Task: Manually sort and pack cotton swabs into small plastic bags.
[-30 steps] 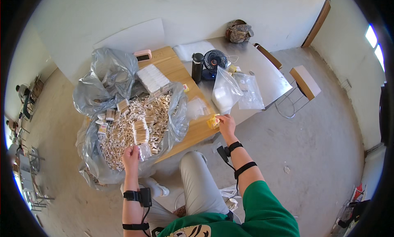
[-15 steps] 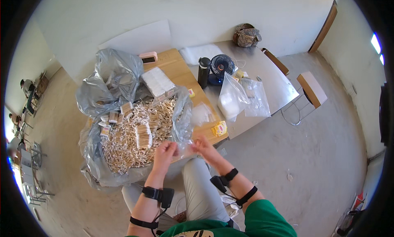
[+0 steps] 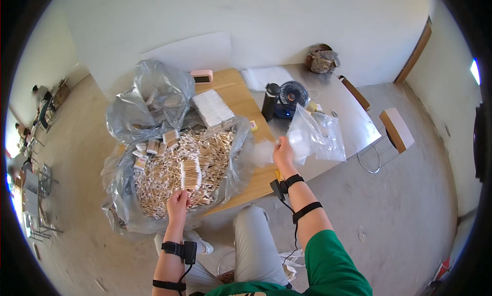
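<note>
My left hand (image 3: 178, 201), fingers closed, is at the near edge of a heap of cotton swabs (image 3: 154, 188). Just beyond its fingertips lies a neat bundle of cotton swabs (image 3: 190, 174); whether the fingers touch it, or hold anything, I cannot tell. My right hand (image 3: 283, 153) is closed over the right side of the wooden table, beside small clear plastic bags (image 3: 263, 152). What its fingers hold is hidden. A yellow packet (image 3: 278, 174) shows partly behind the right wrist. Grey plastic sheeting (image 3: 240, 160) surrounds the swab heap.
White packs (image 3: 212, 107) lie behind the heap, near a pink-framed device (image 3: 202, 76). A metal table (image 3: 353, 127) adjoins on the right, with a black bottle (image 3: 270, 101), a small fan (image 3: 293, 94) and large clear bags (image 3: 328, 137). A stool (image 3: 396, 129) stands beyond.
My hands have parted from the clear bag stretched between them. The left moved down-left to the swab heap, the right moved up and right toward the small bags. The whole view shifted slightly.
</note>
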The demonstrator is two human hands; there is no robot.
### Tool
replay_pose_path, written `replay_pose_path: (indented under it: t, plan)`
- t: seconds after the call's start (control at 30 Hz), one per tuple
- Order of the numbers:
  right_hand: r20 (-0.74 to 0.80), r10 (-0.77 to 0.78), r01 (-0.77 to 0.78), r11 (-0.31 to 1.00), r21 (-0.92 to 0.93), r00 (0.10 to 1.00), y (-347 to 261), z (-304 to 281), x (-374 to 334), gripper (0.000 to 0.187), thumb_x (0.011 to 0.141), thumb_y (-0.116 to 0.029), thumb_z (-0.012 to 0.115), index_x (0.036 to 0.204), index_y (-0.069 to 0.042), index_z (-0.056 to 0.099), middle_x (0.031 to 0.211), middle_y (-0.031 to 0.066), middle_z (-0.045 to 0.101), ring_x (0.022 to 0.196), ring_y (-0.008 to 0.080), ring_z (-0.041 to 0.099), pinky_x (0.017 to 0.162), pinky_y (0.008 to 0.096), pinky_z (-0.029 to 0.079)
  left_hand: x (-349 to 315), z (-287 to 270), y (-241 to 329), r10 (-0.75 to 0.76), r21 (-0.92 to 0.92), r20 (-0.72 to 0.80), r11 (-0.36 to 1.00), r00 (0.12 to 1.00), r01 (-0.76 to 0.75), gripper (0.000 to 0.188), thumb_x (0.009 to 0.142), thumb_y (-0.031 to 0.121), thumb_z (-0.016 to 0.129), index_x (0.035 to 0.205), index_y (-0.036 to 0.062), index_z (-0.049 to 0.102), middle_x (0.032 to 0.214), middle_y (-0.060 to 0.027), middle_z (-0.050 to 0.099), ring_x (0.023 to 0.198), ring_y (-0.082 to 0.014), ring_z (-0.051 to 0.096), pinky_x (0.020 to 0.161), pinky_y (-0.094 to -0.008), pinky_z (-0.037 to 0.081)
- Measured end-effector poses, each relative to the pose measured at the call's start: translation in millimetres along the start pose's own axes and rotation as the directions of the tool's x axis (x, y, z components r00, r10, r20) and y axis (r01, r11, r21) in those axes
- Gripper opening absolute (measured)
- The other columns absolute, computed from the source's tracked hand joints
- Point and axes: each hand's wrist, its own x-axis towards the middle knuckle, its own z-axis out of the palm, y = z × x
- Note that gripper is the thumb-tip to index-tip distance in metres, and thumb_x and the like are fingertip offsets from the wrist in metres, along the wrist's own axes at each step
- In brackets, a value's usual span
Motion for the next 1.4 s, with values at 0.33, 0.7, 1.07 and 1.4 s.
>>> replay_pose_path:
  t: [0.33, 0.7, 1.07, 1.4]
  plan:
    - [0.342, -0.118, 0.286, 0.818, -0.499, 0.932, -22, 56, -48, 0.052, 0.094, -0.034, 0.037, 0.139, -0.008, 0.032, 0.147, 0.0117, 0.027, 0.137, 0.0305, 0.02, 0.111, 0.0484, 0.013, 43, -59, 4, 0.292, 0.494, -0.208, 0.855, 0.933, -0.158, 0.019, 0.084, 0.019, 0.063, 0.084, 0.0006, 0.058, 0.064, -0.0092, 0.056, 0.056, -0.0178, 0.056, 0.056, -0.0319, 0.045]
    - [0.358, -0.09, 0.3, 0.748, -0.592, 0.929, -43, 59, -54, 0.045, 0.095, -0.033, 0.033, 0.135, -0.014, 0.042, 0.149, 0.0124, 0.022, 0.138, 0.0302, 0.017, 0.112, 0.0478, 0.011, 171, -132, -12, 0.518, 0.821, -0.332, 0.571, 0.789, -0.03, 0.03, 0.079, 0.014, 0.063, 0.106, 0.0038, 0.056, 0.11, -0.0171, 0.055, 0.108, -0.0359, 0.049, 0.091, -0.0427, 0.041]
    - [0.303, -0.171, 0.318, 0.772, -0.549, 0.938, -42, 58, -58, 0.044, 0.094, -0.033, 0.037, 0.133, -0.014, 0.045, 0.146, 0.0138, 0.027, 0.136, 0.0322, 0.021, 0.111, 0.0486, 0.012, 181, -125, 3, 0.359, 0.863, -0.368, 0.475, 0.858, 0.172, 0.029, 0.069, 0.019, 0.073, 0.09, 0.0031, 0.06, 0.106, -0.015, 0.056, 0.105, -0.0331, 0.051, 0.089, -0.0417, 0.043]
    - [-0.111, -0.454, 0.421, 0.877, -0.233, 0.884, -20, 55, -66, 0.046, 0.083, -0.014, 0.057, 0.121, 0.003, 0.04, 0.125, 0.023, 0.042, 0.126, 0.0378, 0.034, 0.106, 0.0489, 0.025, 117, -135, 22, -0.034, -0.149, -0.459, 0.988, 0.888, -0.039, 0.023, 0.081, 0.019, 0.067, 0.083, 0.0004, 0.054, 0.084, -0.0087, 0.058, 0.069, -0.018, 0.054, 0.066, -0.031, 0.05]
